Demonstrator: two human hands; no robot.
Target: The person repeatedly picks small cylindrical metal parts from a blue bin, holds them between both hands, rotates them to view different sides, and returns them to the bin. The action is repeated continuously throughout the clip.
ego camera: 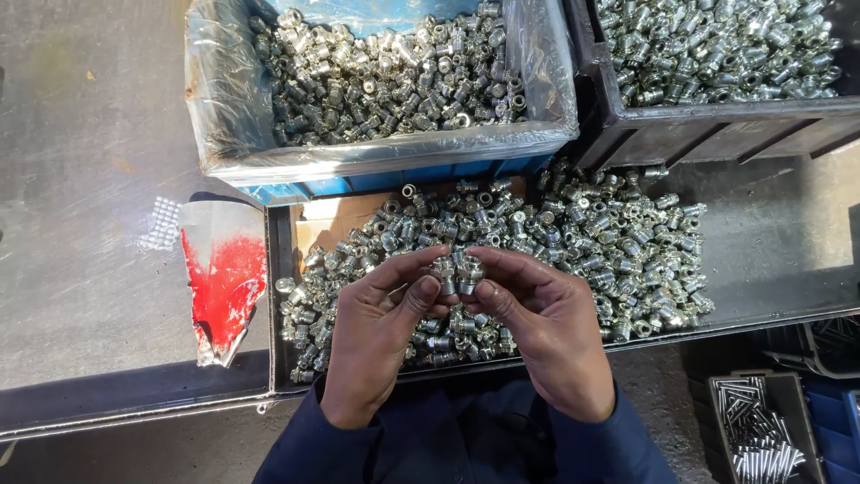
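Shallow black metal tray [279, 358], heaped with small silver threaded fittings [573, 233]. Above its middle: left hand [372, 345] and right hand [551, 336], each pinching one fitting [457, 273], ends brought together, apparently for comparison. Behind tray: blue plastic-lined bin [376, 161], black crate [717, 125]. Tray's left side open.

Fittings [573, 233] heaped in tray [770, 305], two bins [376, 161] behind — pins [761, 435] right

Bare grey table [81, 179] open leftward, blue bin [376, 166] and black crate [717, 125] seemingly blocking ahead
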